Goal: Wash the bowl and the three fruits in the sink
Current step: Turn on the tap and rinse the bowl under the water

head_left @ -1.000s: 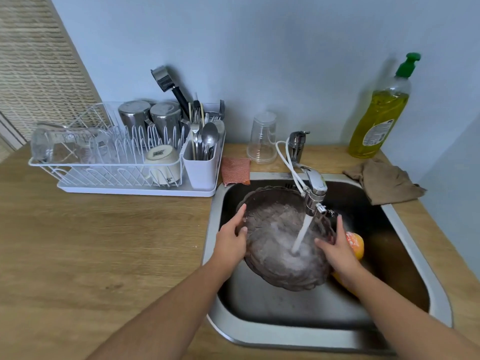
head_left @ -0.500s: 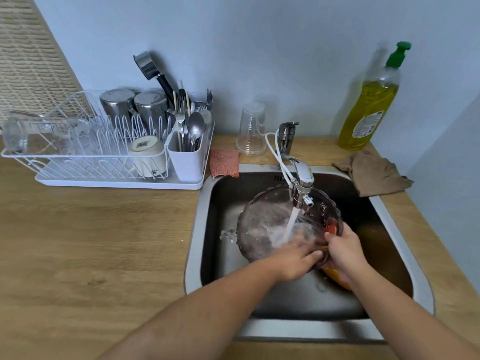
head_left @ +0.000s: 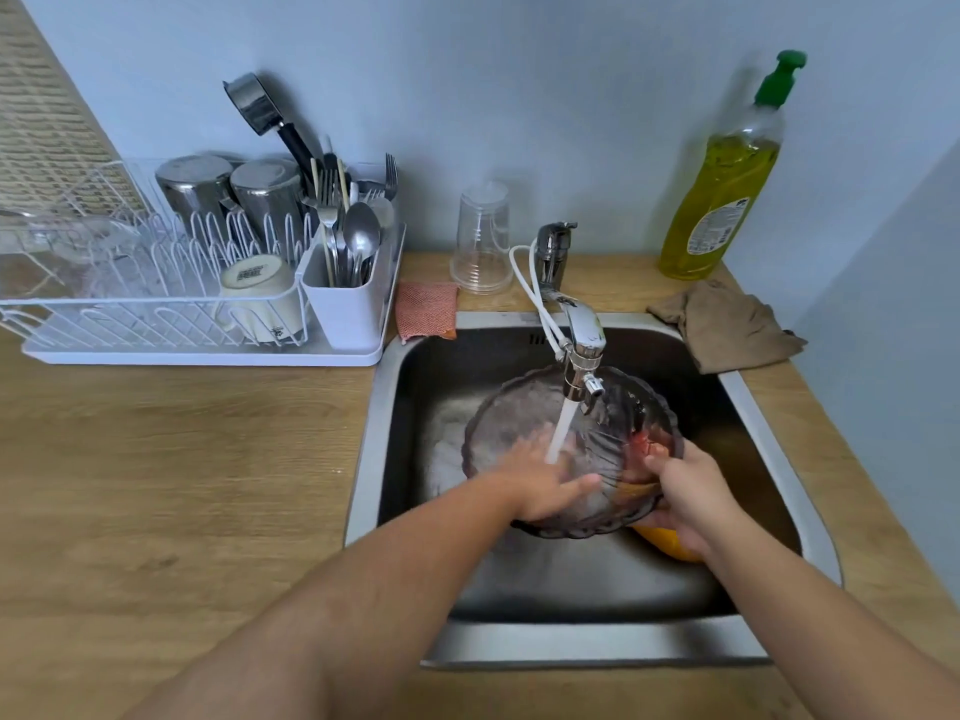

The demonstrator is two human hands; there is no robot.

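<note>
Smoked glass, the bowl tilts under the running tap in the sink, centre right of the frame. The left hand lies flat and open inside it, fingers spread. The right hand clasps the bowl's right rim. An orange fruit shows beneath that hand.

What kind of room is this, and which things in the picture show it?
Most likely a home kitchen. A steel sink is set in a wooden counter, a dish rack holds cups and cutlery, and a dish soap bottle stands by the wall.
</note>
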